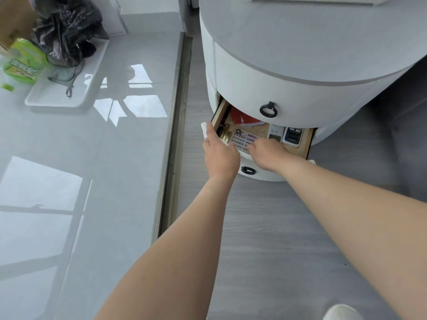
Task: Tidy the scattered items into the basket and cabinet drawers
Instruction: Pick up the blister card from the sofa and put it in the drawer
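Observation:
A round white cabinet (277,72) stands ahead, its lower drawer (306,144) pulled open. Inside lie a flat card with rows of small purple squares (242,138), a red booklet (245,118), two remote controls (293,136) and a small gold item (225,136). My left hand (219,153) rests on the drawer's left front corner, fingers fairly straight. My right hand (268,151) reaches into the drawer and its fingertips lie on the purple card; whether it pinches the card I cannot make out. A white basket (316,0) sits on the cabinet top.
The upper drawer is closed, with a black ring handle (268,110); another ring handle (248,170) is on the open drawer's front. To the left, a white tray (69,88) holds a black plastic bag (67,28) and a green package (23,63). A metal floor track (175,135) divides glossy tile from grey wood floor.

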`<action>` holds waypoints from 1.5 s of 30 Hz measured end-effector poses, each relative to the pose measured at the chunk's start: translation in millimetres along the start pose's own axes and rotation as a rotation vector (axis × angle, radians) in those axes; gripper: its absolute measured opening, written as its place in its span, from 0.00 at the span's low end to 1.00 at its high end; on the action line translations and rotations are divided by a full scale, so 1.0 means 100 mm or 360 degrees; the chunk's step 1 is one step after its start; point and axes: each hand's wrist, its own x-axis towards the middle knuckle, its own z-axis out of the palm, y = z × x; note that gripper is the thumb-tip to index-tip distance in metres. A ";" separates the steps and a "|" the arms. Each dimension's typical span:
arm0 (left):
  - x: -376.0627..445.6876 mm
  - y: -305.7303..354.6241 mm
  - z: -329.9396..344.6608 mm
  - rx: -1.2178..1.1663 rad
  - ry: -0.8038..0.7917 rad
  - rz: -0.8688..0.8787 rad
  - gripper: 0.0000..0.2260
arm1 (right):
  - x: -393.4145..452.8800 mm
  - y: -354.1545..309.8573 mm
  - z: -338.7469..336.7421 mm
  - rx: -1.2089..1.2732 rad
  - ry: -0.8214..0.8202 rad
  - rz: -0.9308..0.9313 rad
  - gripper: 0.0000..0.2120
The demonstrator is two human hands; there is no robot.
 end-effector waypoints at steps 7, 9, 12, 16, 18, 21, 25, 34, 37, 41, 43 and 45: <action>-0.01 0.14 0.15 -0.0175 0.0167 -0.0393 0.37 | -0.54 0.12 0.01 -0.0238 0.0663 -0.0058 0.16; -0.07 0.15 0.24 -0.0227 0.0179 -0.0480 0.32 | -0.69 0.24 0.01 -0.0225 0.0799 0.0041 0.12; -0.16 0.21 0.36 -0.0157 0.0135 -0.0565 0.26 | -0.85 0.42 -0.04 -0.0058 0.0859 0.0401 0.14; -0.28 0.19 0.43 -0.0084 0.0122 -0.0525 0.22 | -0.97 0.58 0.01 0.0156 0.0580 0.0744 0.23; -0.31 0.14 0.45 -0.0119 0.0056 -0.0551 0.22 | -0.93 0.52 0.09 0.0384 0.0434 0.0798 0.25; -0.28 0.10 0.44 -0.0237 -0.0035 -0.0576 0.21 | -0.82 0.39 0.15 0.0611 0.0347 0.0744 0.23; -0.17 0.09 0.41 -0.0461 -0.0246 -0.0560 0.20 | -0.73 0.40 0.15 0.0619 0.0392 0.0630 0.17; 0.07 0.16 0.48 -0.0870 -0.0386 -0.0716 0.17 | -0.47 0.56 -0.03 0.1261 0.0431 0.0694 0.15; 0.14 0.20 0.52 -0.0785 -0.0412 -0.0735 0.03 | -0.44 0.55 -0.02 0.1431 0.0421 0.0686 0.14; 0.16 0.20 0.67 -0.0931 -0.0401 -0.0845 0.17 | -0.40 0.54 -0.02 0.1569 0.0403 0.0706 0.02; 0.13 0.21 0.76 -0.1003 -0.0377 -0.0907 0.18 | -0.41 0.55 0.01 0.1579 0.0384 0.0690 0.03; 0.10 0.22 0.84 -0.1074 -0.0271 -0.0923 0.18 | -0.43 0.55 0.01 0.1598 0.0378 0.0671 0.02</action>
